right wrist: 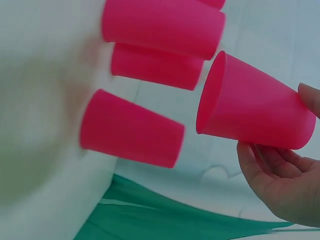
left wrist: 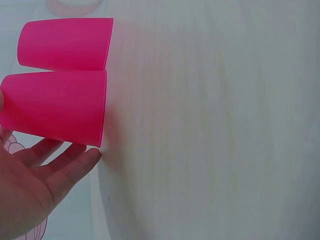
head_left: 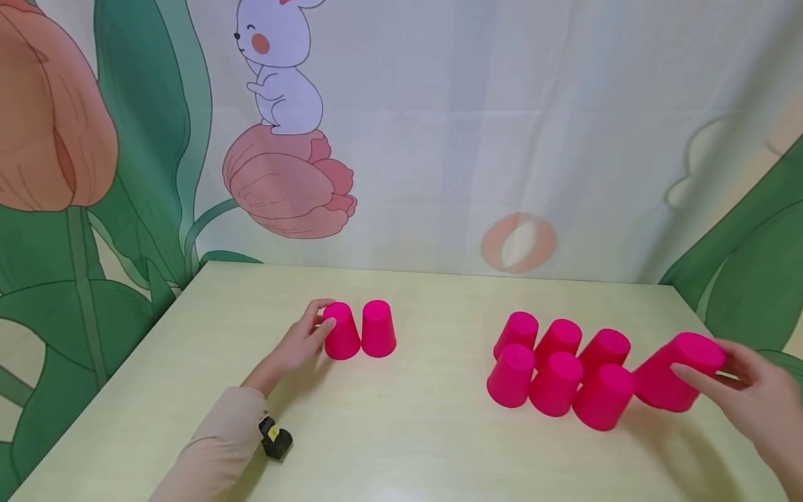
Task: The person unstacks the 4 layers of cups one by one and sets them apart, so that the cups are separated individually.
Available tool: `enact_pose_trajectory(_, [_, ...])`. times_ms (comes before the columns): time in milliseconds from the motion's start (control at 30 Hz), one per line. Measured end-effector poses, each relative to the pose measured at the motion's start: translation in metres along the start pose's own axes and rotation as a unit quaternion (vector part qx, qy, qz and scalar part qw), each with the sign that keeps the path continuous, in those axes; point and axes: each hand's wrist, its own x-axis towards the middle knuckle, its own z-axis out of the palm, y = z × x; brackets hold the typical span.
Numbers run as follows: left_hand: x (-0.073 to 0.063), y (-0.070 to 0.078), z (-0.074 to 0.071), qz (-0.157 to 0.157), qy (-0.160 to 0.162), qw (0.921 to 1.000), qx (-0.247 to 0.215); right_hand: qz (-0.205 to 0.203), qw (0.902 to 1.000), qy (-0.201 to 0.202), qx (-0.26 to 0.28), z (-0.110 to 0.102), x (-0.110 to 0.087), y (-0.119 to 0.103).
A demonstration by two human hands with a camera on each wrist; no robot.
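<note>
At the left of the table, my left hand [head_left: 306, 338] holds an upside-down pink plastic cup [head_left: 342, 335], thumb on its near side and fingers behind. A second pink cup [head_left: 379, 329] stands upside down right beside it; both also show in the left wrist view. On the right, my right hand [head_left: 755, 390] grips another pink cup [right wrist: 260, 105] between thumb and fingers, its mouth turned down and tilted, raised off the table. Past it in the right wrist view, a pink cup [right wrist: 132, 129] stands apart from the others.
Left of the held cup in the head view, several upside-down pink cups stand in two close rows, including a front cup [head_left: 556, 385] and a back cup [head_left: 560, 338]. A small black device [head_left: 274, 439] sits by the left sleeve. A printed curtain [head_left: 426, 139] hangs behind the table [head_left: 426, 432].
</note>
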Motion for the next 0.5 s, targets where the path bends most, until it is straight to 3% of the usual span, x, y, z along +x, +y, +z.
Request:
enact_pose_trajectory(300, [-0.001, 0.002, 0.0, -0.003, -0.002, 1.0, -0.003, 0.057, 0.9983, 0.006, 0.01, 0.001, 0.0, 0.02])
enact_pose_trajectory(500, [-0.003, 0.003, 0.001, 0.0, -0.006, 0.9999, -0.01, 0.037, 0.9987, -0.033, -0.015, 0.004, -0.001, 0.035])
